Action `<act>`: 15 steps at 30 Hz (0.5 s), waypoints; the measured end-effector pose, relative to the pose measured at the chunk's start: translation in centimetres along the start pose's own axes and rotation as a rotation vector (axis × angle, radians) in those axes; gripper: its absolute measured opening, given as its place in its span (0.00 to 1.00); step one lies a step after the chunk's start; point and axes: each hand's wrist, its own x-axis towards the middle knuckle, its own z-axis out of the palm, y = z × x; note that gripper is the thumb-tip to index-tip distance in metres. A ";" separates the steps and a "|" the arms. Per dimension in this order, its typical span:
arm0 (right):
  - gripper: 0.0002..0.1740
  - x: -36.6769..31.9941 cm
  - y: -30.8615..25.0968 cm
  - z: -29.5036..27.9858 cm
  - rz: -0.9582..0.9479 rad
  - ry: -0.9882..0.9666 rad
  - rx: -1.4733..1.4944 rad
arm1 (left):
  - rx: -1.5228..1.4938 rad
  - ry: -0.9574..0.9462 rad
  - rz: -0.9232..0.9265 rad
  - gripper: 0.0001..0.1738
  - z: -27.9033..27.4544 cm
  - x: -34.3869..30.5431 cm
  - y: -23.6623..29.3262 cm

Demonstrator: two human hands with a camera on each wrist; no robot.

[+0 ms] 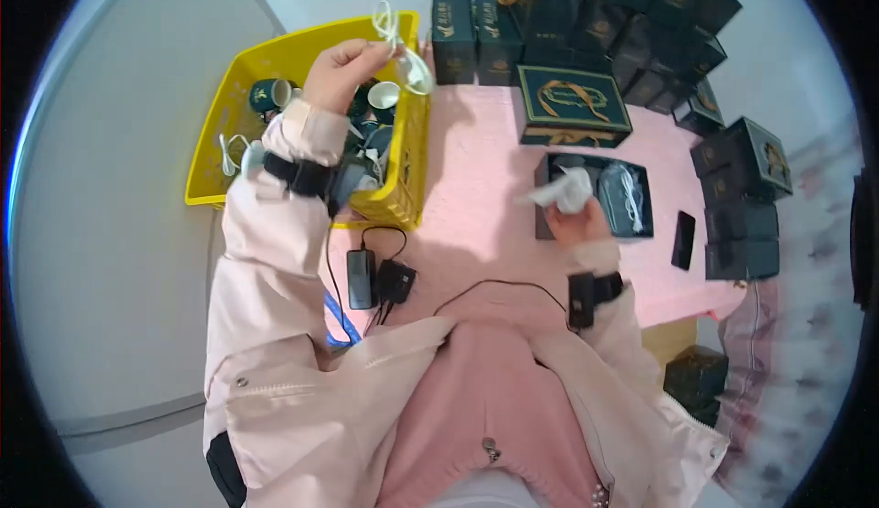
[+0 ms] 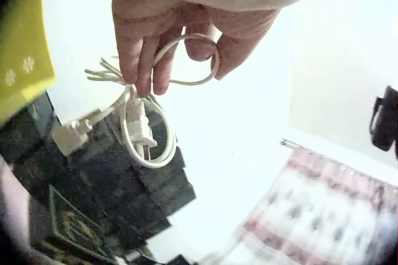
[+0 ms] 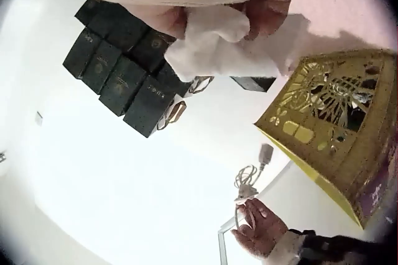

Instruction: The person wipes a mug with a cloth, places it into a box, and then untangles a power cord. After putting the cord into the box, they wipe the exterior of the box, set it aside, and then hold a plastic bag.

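Observation:
Over the far right corner of the yellow crate, my left hand [image 1: 343, 76] holds a looped white power cord [image 1: 417, 74]. In the left wrist view a loop passes between thumb and fingers, and the cord's plug [image 2: 143, 129] hangs below the fingertips. My right hand [image 1: 583, 224] grips a crumpled white cloth or tissue [image 1: 574, 190]; the right wrist view shows this white piece [image 3: 208, 44] bunched between thumb and fingers. Close beneath that hand is an open dark box [image 1: 648, 222], holding a plastic-wrapped item [image 1: 620, 199] with a white cord on it.
The yellow crate [image 1: 414, 169] contains dark green cups [image 1: 265, 96] and white cords [image 1: 229, 156]. A closed green gift box [image 1: 572, 105] lies behind the open one. Stacked dark boxes [image 1: 632, 23] line the back and right. A phone [image 1: 683, 240] and a power bank [image 1: 362, 279] rest on the pink cloth.

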 end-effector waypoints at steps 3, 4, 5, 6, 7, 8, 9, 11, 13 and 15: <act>0.20 -0.6 1.8 4.6 -0.030 -0.054 0.031 | -0.243 -0.015 0.123 0.11 6.4 -5.2 0.9; 0.21 -1.0 2.3 6.4 -0.098 -0.033 0.008 | -0.297 -0.042 0.151 0.10 8.1 -6.7 0.3; 0.21 -1.0 2.7 6.3 -0.109 -0.017 0.005 | -0.263 -0.138 0.137 0.10 9.6 -8.4 0.0; 0.22 -1.1 2.9 6.0 -0.022 -0.107 -0.032 | -0.228 -0.229 0.122 0.10 10.9 -10.0 -0.2; 0.22 -1.2 3.0 5.7 0.071 -0.198 -0.065 | -0.196 -0.288 0.174 0.10 12.5 -11.2 -0.9; 0.23 -1.2 3.2 5.5 0.169 -0.291 -0.092 | -0.158 -0.344 0.224 0.11 13.7 -12.1 -1.9; 0.23 -1.3 3.5 5.5 0.178 -0.281 -0.083 | -0.159 -0.342 0.207 0.11 14.1 -12.5 -2.8; 0.21 -0.9 3.7 6.2 0.154 -0.200 -0.268 | -0.140 -0.444 0.203 0.07 14.6 -13.2 -4.6; 0.20 0.6 4.0 6.3 0.164 -0.180 -0.361 | -0.117 -0.471 0.198 0.05 14.7 -13.1 -5.3; 0.24 2.0 4.7 5.5 0.070 -0.197 -0.453 | -0.381 -0.255 0.076 0.07 15.5 -13.8 -5.4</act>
